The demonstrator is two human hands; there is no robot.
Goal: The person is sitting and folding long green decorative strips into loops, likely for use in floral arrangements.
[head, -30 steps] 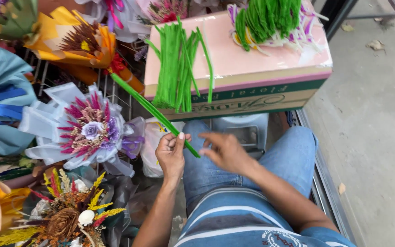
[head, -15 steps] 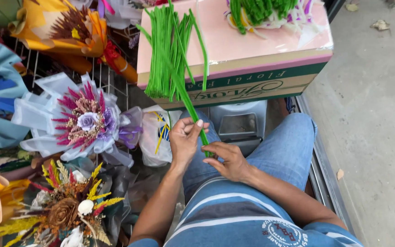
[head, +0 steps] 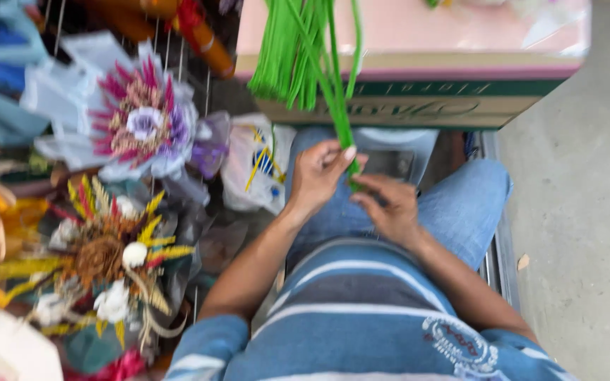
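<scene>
My left hand (head: 317,174) and my right hand (head: 387,207) meet over my lap, both pinching the lower end of a thin green stem (head: 339,116). The stem rises from my fingers toward a bundle of green stems (head: 289,53) lying on a pink-topped cardboard box (head: 460,85) in front of my knees. I am seated in blue jeans and a striped shirt.
Wrapped artificial flower bouquets crowd the left: a pink and purple one (head: 139,116) and a yellow, brown and white one (head: 111,257). A white plastic bag (head: 255,169) lies beside my left knee. Bare concrete floor (head: 580,233) runs along the right.
The stem has swung from slanting left to nearly upright. My right hand has closed onto its lower end beside the left. The view has tilted down and closer.
</scene>
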